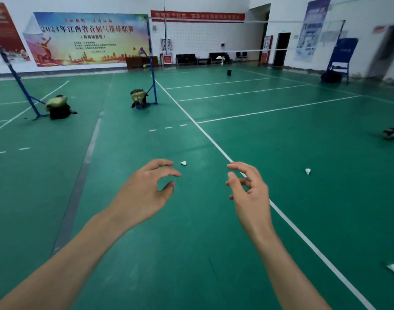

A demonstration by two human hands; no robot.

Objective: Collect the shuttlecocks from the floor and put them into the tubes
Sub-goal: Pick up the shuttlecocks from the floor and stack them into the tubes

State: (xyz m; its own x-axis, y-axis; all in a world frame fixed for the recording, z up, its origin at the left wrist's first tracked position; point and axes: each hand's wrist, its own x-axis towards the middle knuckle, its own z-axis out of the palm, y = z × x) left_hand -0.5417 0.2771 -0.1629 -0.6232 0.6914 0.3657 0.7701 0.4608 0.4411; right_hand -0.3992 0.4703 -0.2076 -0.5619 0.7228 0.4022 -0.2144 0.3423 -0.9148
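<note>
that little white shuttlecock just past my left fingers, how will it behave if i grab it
The small white feathered shuttlecock looks very light, so a gentle pinch probably suffices. Its thin skirt likely crushes if squeezed. Lying on its side on the smooth green floor, it may skid or roll in an arc when nudged.

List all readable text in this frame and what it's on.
"2024年江西省首届气排球联赛" on the large colourful wall banner.
"(共青城赛区)" below it on that banner; the smaller lines beneath are too blurred to read.
Long red banner high on the wall: characters blurred, unreadable.
Tall blue poster on the right wall: unreadable.
Red poster at far left: unreadable.
White feather shuttlecocks on the floor: no text visible.
</note>
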